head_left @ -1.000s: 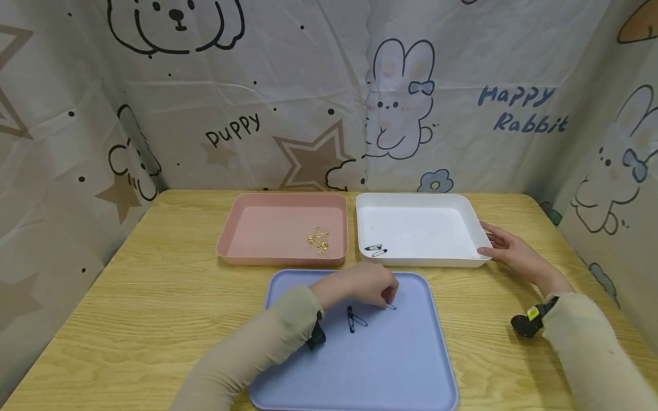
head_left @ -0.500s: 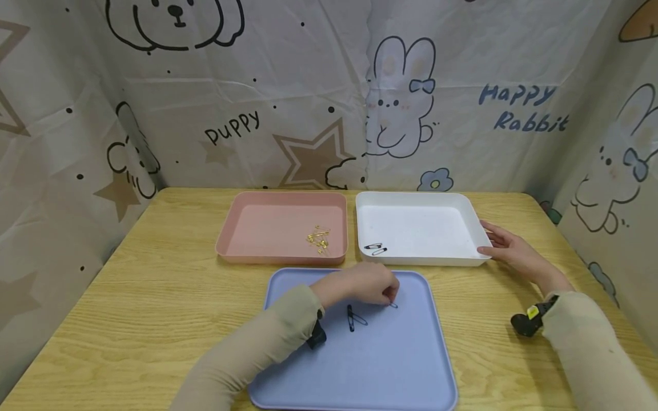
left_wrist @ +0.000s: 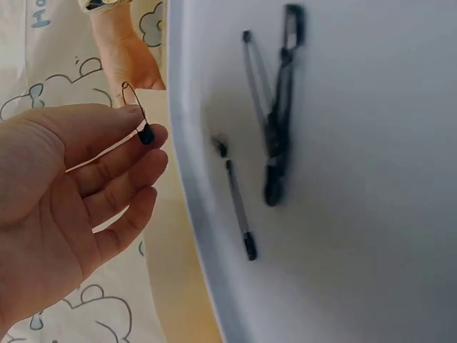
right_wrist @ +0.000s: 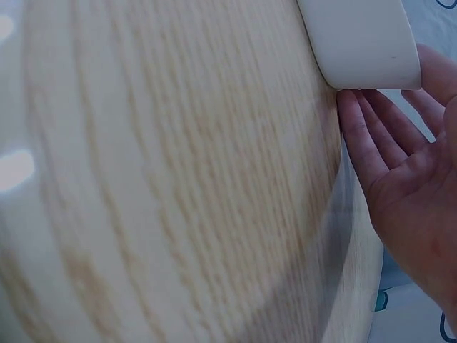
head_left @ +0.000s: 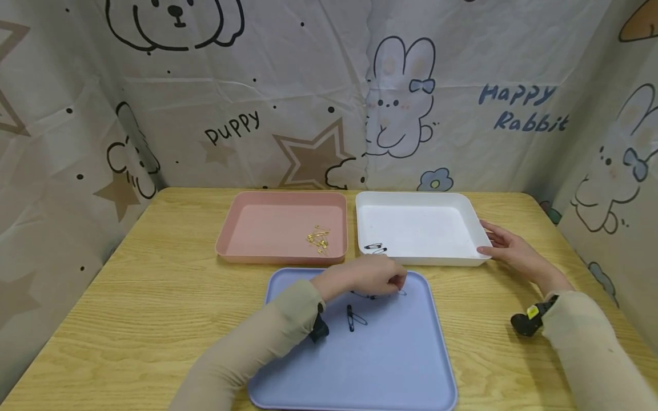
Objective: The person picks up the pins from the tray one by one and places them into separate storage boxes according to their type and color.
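Observation:
In the left wrist view, my left hand (left_wrist: 100, 179) pinches a small black safety pin (left_wrist: 146, 133) between thumb and index finger. The head view has this left hand (head_left: 377, 275) over the far edge of the blue tray (head_left: 390, 365). On that tray lie other black safety pins (head_left: 351, 318), some partly hidden behind the hand. At the white tray's (head_left: 421, 220) near right corner, my right hand (head_left: 514, 254) holds on, thumb at the rim and fingers along the outer side. A few black safety pins (head_left: 373, 246) lie in the white tray's near left corner.
Left of the white tray stands a pink tray (head_left: 272, 228) with several gold safety pins (head_left: 319, 238) near its right side. All trays are on a wooden table (head_left: 154, 297). A patterned cloth (head_left: 298, 74) hangs behind and at both sides.
My left hand has moved slightly up and right toward the white tray, lifting a safety pin from the blue tray. Pins beneath the hand have come into view. The right hand stays put.

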`<state>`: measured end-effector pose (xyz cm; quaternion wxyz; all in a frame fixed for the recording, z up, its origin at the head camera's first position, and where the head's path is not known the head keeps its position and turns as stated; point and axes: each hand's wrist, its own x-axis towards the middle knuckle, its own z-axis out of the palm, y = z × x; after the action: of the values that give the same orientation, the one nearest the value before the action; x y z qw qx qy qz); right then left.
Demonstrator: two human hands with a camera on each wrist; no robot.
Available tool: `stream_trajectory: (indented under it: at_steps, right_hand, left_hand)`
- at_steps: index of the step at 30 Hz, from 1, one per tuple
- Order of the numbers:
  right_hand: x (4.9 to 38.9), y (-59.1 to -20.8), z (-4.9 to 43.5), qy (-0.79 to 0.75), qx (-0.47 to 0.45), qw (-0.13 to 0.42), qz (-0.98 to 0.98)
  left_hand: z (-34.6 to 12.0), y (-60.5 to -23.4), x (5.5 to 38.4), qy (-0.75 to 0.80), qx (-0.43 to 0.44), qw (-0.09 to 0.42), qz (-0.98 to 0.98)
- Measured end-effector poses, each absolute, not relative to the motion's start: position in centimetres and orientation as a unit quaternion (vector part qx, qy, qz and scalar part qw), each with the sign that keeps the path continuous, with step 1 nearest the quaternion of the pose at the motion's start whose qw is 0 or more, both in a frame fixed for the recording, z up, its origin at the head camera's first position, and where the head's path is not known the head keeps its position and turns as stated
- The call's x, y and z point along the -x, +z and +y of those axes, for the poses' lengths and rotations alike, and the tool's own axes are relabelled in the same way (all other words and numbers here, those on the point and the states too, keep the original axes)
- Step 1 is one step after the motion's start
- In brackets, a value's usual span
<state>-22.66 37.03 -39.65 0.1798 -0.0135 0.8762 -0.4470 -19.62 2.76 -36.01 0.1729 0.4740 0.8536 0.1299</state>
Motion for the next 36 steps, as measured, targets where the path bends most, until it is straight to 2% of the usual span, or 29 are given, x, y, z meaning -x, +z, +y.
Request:
stream_trajectory:
  at_steps: [7, 13, 22, 36]
  right_hand:
    - [22.7, -39.7, 37.1, -0.447, 0.015, 0.178, 0.876]
    - [22.6, -39.7, 37.0, -0.448, 0.014, 0.176, 0.877]
    - [22.6, -39.7, 37.0, -0.449, 0.012, 0.174, 0.876]
    - [22.5, -39.6, 36.9, -0.454, 0.012, 0.174, 0.874]
  left_hand:
    - [3.0, -35.1, 20.3, 0.153, -0.472, 0.163, 0.853]
    - [3.0, -34.5, 21.5, 0.165, -0.465, 0.119, 0.862]
    - [2.8, -35.4, 24.0, 0.245, -0.395, 0.108, 0.879]
    - [2.8, -36.3, 26.7, 0.24, -0.285, 0.093, 0.923]
